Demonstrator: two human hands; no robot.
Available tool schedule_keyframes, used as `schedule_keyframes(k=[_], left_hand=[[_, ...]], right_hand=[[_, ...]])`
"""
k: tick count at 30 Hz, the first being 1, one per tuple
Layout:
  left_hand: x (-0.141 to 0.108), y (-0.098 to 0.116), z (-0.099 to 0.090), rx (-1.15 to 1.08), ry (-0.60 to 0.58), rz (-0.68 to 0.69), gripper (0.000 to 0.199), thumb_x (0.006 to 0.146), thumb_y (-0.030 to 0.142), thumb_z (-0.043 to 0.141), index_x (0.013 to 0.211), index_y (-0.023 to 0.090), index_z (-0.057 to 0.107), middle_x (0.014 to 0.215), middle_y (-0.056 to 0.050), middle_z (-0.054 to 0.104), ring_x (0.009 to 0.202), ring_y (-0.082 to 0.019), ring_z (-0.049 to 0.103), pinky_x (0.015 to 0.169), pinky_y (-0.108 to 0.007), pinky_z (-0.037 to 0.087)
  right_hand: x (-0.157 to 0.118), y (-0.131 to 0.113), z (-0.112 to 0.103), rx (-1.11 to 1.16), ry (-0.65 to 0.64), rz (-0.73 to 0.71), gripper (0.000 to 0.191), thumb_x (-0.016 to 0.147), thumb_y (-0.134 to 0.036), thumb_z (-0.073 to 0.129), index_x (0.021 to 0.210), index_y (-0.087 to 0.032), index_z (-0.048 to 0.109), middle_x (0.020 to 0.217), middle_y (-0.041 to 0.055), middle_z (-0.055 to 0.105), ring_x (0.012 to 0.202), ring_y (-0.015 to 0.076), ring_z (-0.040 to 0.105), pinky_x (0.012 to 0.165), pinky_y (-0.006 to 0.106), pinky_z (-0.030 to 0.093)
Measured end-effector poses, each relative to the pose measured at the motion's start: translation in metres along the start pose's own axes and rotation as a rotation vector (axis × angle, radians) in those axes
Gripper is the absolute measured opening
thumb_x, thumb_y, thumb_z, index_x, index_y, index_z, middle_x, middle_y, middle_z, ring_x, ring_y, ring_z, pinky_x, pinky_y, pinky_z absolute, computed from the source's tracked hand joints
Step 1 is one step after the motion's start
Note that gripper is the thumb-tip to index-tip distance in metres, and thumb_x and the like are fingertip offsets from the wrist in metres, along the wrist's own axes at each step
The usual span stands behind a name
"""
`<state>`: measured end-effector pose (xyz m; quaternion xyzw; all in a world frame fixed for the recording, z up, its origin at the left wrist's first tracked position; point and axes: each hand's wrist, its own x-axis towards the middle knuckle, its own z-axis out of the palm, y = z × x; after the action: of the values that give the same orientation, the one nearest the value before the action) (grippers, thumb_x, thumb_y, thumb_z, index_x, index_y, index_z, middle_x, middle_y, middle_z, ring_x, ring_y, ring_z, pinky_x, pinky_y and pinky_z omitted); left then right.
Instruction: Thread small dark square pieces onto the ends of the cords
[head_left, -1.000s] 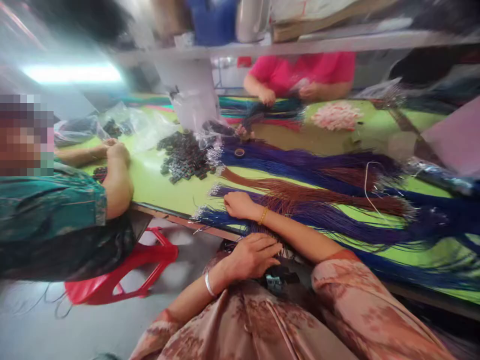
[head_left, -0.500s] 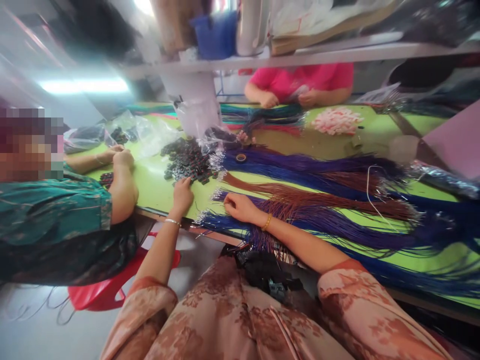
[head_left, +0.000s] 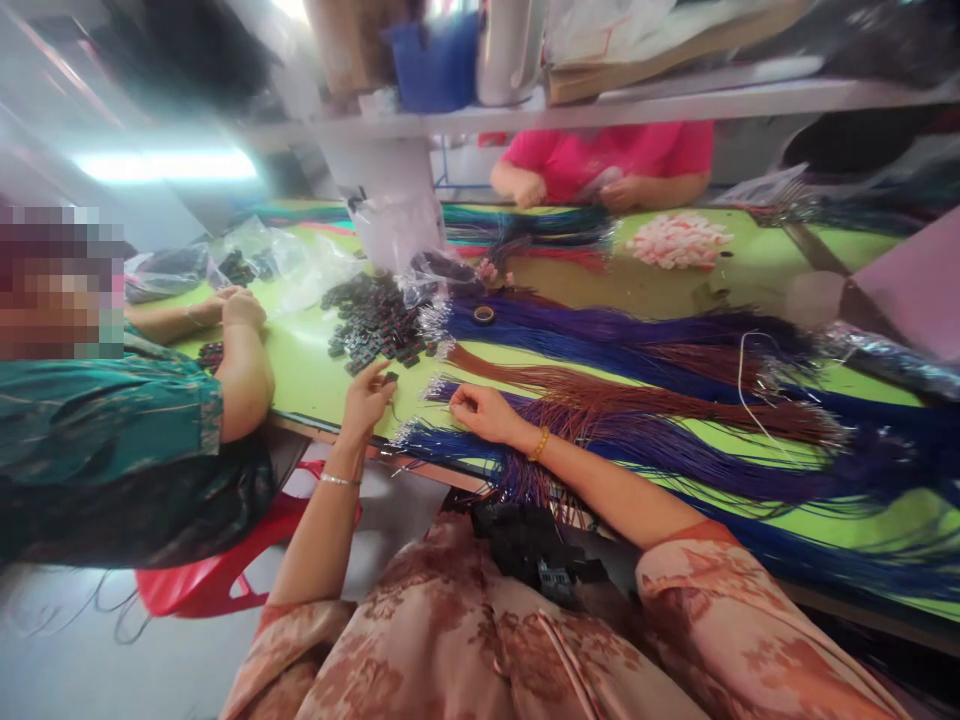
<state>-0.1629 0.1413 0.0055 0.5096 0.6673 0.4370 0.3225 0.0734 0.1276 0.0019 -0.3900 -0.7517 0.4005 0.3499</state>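
My left hand [head_left: 367,400] is at the near edge of a heap of small black connector pieces [head_left: 375,320], with one small black piece [head_left: 391,378] at its fingertips and a thin dark strand hanging below it. My right hand [head_left: 480,411] rests with curled fingers at the silvery ends of a purple wire bundle [head_left: 442,390]; whatever its fingers pinch is too small to name. Beside it run a brown wire bundle [head_left: 510,373] and blue wires [head_left: 457,442] on the green table [head_left: 307,385].
A roll of tape [head_left: 484,315] lies on the far wires. Clear plastic bags [head_left: 307,265] and pink-white pieces [head_left: 679,241] are farther back. One person in green [head_left: 112,410] works at left, another in pink [head_left: 607,160] opposite. A red stool [head_left: 195,580] stands below.
My left hand has drawn back slightly from the heap, and a black piece now shows at its fingertips. My right hand has barely moved.
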Motion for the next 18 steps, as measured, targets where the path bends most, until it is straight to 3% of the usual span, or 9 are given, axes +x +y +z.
schedule_keyframes(k=[3,6,11,18], left_hand=[[-0.032,0.012,0.021,-0.527,-0.21,-0.176,0.04,0.067,0.02,0.072,0.106,0.017,0.065,0.091,-0.004,0.064,0.083,-0.015,0.065,0.075,-0.027,0.052],[-0.057,0.017,0.04,-0.779,-0.309,-0.292,0.031,0.069,0.016,0.071,0.1,0.016,0.068,0.093,-0.004,0.066,0.083,-0.013,0.064,0.079,-0.024,0.054],[-0.067,0.011,0.05,-0.926,-0.331,-0.333,0.023,0.075,0.012,0.066,0.098,0.016,0.069,0.091,-0.003,0.067,0.082,-0.011,0.064,0.083,-0.024,0.054],[-0.069,0.011,0.046,-0.901,-0.386,-0.358,0.024,0.076,0.013,0.068,0.1,0.017,0.068,0.092,-0.004,0.067,0.082,-0.011,0.064,0.081,-0.024,0.055]], right_hand=[[-0.002,0.0,0.0,-0.024,0.009,-0.019,0.011,0.076,-0.021,0.052,0.07,-0.014,0.059,0.061,-0.0029,0.055,0.056,0.0082,0.043,0.056,0.021,0.031],[-0.004,-0.001,0.0,-0.035,0.011,-0.032,0.014,0.077,-0.023,0.052,0.068,-0.015,0.058,0.059,-0.0035,0.053,0.055,0.0082,0.041,0.055,0.021,0.029],[-0.005,-0.002,0.0,-0.064,0.017,-0.036,0.015,0.076,-0.024,0.052,0.065,-0.015,0.056,0.058,-0.0037,0.052,0.054,0.0082,0.039,0.054,0.022,0.026],[-0.004,-0.004,0.0,-0.132,-0.027,-0.016,0.018,0.076,-0.024,0.053,0.06,-0.015,0.055,0.054,-0.0045,0.048,0.052,0.0077,0.037,0.053,0.022,0.024]])
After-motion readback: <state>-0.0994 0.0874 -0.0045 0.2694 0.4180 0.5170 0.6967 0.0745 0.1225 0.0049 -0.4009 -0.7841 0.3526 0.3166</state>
